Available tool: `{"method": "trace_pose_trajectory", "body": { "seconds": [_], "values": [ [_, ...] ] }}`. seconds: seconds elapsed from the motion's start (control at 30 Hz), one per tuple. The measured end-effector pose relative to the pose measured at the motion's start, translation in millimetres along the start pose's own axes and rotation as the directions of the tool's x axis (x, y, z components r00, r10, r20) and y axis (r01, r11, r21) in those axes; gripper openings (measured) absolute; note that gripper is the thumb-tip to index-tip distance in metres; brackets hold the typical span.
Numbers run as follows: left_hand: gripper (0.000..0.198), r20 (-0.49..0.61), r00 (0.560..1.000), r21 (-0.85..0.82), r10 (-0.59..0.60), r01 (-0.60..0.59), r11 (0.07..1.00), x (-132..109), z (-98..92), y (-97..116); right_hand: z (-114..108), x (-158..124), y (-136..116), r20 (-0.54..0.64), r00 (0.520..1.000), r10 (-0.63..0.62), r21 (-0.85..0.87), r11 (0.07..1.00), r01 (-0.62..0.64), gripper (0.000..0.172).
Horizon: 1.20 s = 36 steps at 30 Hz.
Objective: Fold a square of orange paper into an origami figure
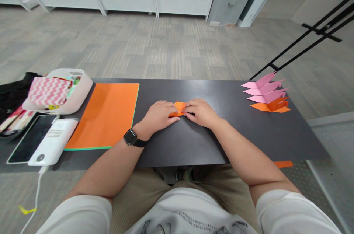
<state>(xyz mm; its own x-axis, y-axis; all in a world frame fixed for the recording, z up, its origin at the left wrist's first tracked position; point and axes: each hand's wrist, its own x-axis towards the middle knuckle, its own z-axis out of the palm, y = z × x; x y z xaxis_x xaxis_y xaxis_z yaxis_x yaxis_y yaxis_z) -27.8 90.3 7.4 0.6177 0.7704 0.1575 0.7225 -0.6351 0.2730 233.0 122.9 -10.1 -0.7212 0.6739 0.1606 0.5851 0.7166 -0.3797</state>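
Note:
A small folded piece of orange paper (179, 107) lies at the middle of the dark table, between my two hands. My left hand (161, 115) has its fingers and thumb closed on the paper's left part and covers much of it. From the other side, my right hand (201, 112) pinches the right end between thumb and fingers. Only the middle of the folded paper shows; its ends are hidden under my fingers.
To the left lies a stack of orange paper sheets (110, 112), beside a white power bank (54, 142), a phone (31, 138) and a white basket (87, 83). Several folded pink paper figures (264, 88) and an orange one (269, 107) stand at the right end of the table (249, 134).

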Motion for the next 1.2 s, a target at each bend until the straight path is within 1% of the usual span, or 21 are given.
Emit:
{"method": "trace_pose_trajectory", "body": {
  "seconds": [0.17, 0.3, 0.43, 0.57, 0.73, 0.9, 1.03, 1.2],
  "values": [
    [0.026, 0.001, 1.0, 0.038, -0.015, 0.014, 0.999, 0.9, 2.8, 0.2, -3.9, 0.2, -5.9, 0.009, 1.0, 0.013, -0.004, 1.0, -0.013, 0.019],
    [0.024, 0.009, 0.999, 0.023, -0.035, 0.034, 0.999, 1.9, 3.5, 1.6, -5.0, 1.0, -11.5, 0.003, 0.999, 0.044, 0.011, 0.999, -0.044, 0.014],
    [0.025, 0.017, 0.999, 0.013, -0.044, 0.044, 0.999, 2.7, 4.8, 2.1, -2.8, 1.6, -13.3, -0.001, 0.997, 0.076, 0.017, 0.997, -0.076, 0.014],
    [0.025, 0.02, 0.999, -0.031, -0.041, 0.042, 0.999, 2.8, 5.8, 1.1, -1.5, 1.2, -12.9, 0.007, 0.996, 0.087, 0.038, 0.995, -0.088, 0.014],
    [0.02, 0.011, 0.997, -0.058, -0.073, 0.074, 0.996, 2.0, 6.8, -1.1, -2.2, 0.6, -13.4, -0.009, 0.993, 0.118, 0.046, 0.992, -0.118, 0.008],
    [0.021, 0.003, 0.997, -0.111, -0.071, 0.071, 0.991, 2.6, 8.5, -2.2, -2.1, 0.3, -13.0, 0.009, 0.992, 0.125, 0.056, 0.991, -0.125, 0.011],
    [0.02, -0.023, 0.993, -0.149, -0.114, 0.109, 0.983, 3.3, 10.3, -1.4, -1.2, 0.6, -11.5, 0.014, 0.99, 0.137, 0.067, 0.988, -0.138, 0.01],
    [0.018, 0.01, 0.992, -0.185, -0.129, 0.129, 0.974, 2.4, 10.6, 0.3, -3.2, 1.4, -9.8, 0.038, 0.992, 0.12, 0.075, 0.99, -0.123, 0.012]
  ]
}}
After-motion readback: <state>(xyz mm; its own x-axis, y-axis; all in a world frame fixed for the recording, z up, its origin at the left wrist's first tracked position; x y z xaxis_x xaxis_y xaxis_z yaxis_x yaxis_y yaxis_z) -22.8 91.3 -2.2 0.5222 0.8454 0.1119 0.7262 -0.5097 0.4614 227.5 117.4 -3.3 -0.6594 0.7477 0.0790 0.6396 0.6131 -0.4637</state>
